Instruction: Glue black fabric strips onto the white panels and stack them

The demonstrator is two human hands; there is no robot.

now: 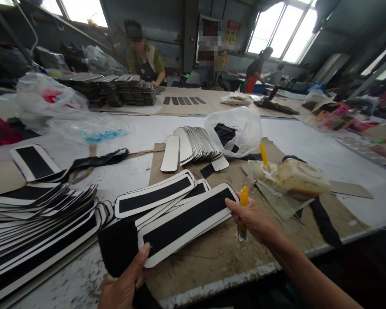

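Observation:
A long white panel with a black strip (pixel 186 219) on its face is held at both ends, tilted up to the right. My left hand (pixel 125 274) is closed on its lower left end, thumb on top. Beside that hand is a wide black band (pixel 117 246); I cannot tell whether the fingers grip it too. My right hand (pixel 251 214) pinches the panel's right end and also holds a yellow-handled brush (pixel 243 206), bristles down. More such panels (pixel 156 195) lie just behind the held one. A big stack of them (pixel 45 231) fills the left.
Beyond lie a fanned row of white pieces (pixel 196 146) and a plastic bag (pixel 244 128) with black material. At right, a yellowish glue container (pixel 302 178) has another yellow handle (pixel 264 155) beside it. A person (pixel 144 60) stands across the table; others are farther back.

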